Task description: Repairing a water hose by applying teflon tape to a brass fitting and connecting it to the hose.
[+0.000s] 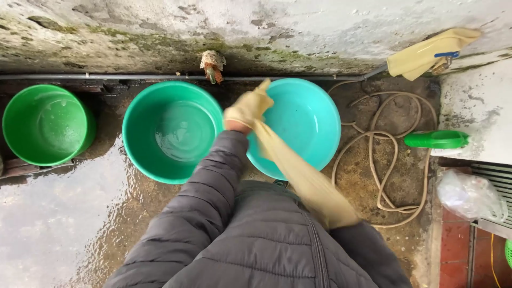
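My left hand (248, 108) wears a yellow rubber glove and is raised over the near rim of a turquoise basin (314, 114), holding nothing. My right hand (262, 136), in a long yellow glove and blurred, reaches across to the left wrist and seems to grip the left glove's cuff. Both arms are in grey padded jacket sleeves. A teal basin (170, 130) holding a little water sits just left of my hands.
A green bucket (47, 125) stands at the far left. A wall tap (212, 65) and pipe run above the basins. A coiled hose (385, 160), green bottle (434, 140), plastic bag (469, 194) and another draped yellow glove (426, 53) lie to the right. The concrete floor is wet.
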